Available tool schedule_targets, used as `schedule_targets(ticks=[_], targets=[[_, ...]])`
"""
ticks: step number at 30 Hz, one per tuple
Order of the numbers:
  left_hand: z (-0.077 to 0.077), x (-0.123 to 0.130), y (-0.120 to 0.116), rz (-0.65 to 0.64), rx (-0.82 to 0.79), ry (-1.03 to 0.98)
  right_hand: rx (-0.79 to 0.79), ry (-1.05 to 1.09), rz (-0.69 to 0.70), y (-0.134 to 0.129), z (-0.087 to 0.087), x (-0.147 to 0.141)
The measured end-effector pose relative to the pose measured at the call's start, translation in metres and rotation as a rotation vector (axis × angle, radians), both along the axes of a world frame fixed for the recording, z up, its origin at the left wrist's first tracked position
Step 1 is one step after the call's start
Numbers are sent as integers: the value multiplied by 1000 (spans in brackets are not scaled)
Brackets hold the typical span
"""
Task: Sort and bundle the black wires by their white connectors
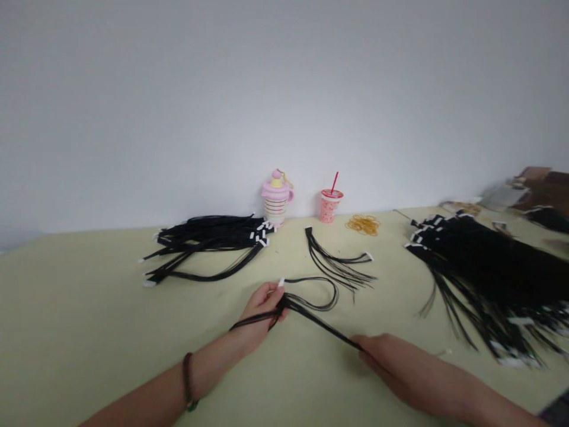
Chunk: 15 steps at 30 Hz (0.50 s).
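Head view | left hand, right hand both grip black wire bundle stretched between hands

Thin black cable bundle, seemingly white-tipped, stretched taut above table.

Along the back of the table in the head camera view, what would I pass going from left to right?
Bundled black cables → pink striped bottle → pink cup with a red straw → rubber bands → big heap of black cables.
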<state>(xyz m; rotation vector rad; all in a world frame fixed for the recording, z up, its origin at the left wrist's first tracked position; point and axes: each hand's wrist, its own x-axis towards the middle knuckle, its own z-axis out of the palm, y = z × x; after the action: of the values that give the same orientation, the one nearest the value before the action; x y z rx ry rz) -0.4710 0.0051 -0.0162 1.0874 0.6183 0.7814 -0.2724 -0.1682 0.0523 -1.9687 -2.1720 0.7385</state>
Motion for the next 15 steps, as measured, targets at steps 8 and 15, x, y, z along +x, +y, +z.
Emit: schedule_targets(ticks=[8,15], targets=[[3,3,4,42,-39,11,58,-121,73,-55,-7,-6],[7,2,-20,1,-39,37,255,2,146,-13,8,-4]])
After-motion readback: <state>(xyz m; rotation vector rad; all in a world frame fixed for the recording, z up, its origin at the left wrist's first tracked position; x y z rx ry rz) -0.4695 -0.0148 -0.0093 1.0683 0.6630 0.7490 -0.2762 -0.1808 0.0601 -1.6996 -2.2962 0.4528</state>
